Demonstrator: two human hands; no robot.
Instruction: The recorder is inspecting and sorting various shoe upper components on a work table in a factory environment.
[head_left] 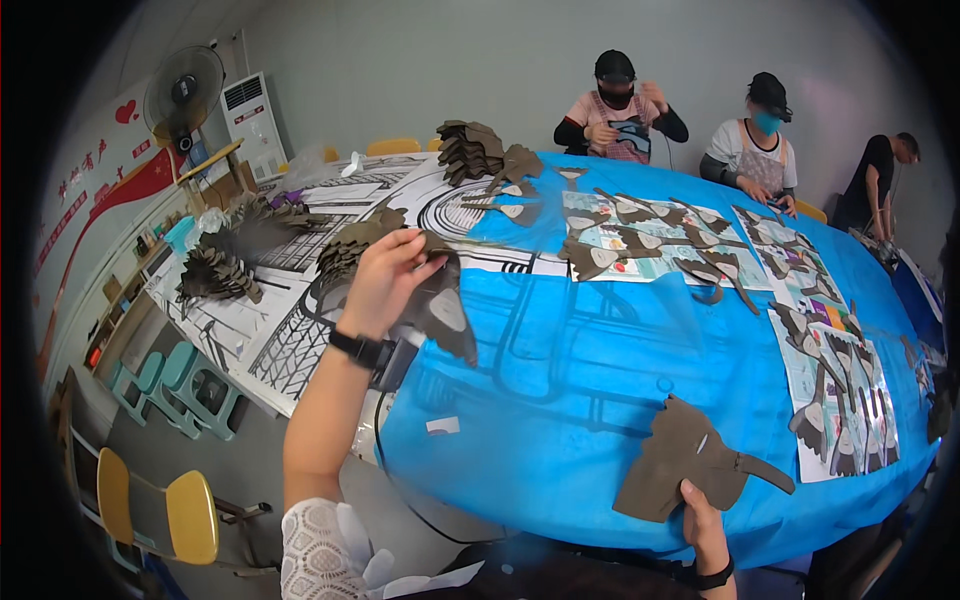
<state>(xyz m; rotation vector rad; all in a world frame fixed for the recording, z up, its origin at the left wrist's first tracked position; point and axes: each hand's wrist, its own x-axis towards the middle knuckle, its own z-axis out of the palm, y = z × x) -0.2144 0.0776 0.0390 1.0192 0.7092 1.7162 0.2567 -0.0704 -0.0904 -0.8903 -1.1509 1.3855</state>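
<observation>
In the lower right, my right hand (706, 530) grips the lower edge of a dark grey-brown foam cutout (665, 460). That cutout has a scalloped edge, a small slit and a narrow strip sticking out to the right. My left hand (385, 280) is raised at centre left, thumb and fingers pinched together. Whatever lies between those fingertips is blurred and I cannot make it out. Just beside and below them is a dark foam piece with a pale oval patch (447, 310); whether it is held or lies there, I cannot tell. A stack of dark foam pieces (345, 255) sits behind my left hand.
Blue sheeting (560, 370) covers much of the table, with line-drawn paper (290, 350) at left. Printed sheets carry several foam pieces (640, 240). More stacks (470, 150) stand farther back. Two co-workers (620, 120) work across the table; another person (870, 190) stands right. A yellow chair (190, 515) stands lower left.
</observation>
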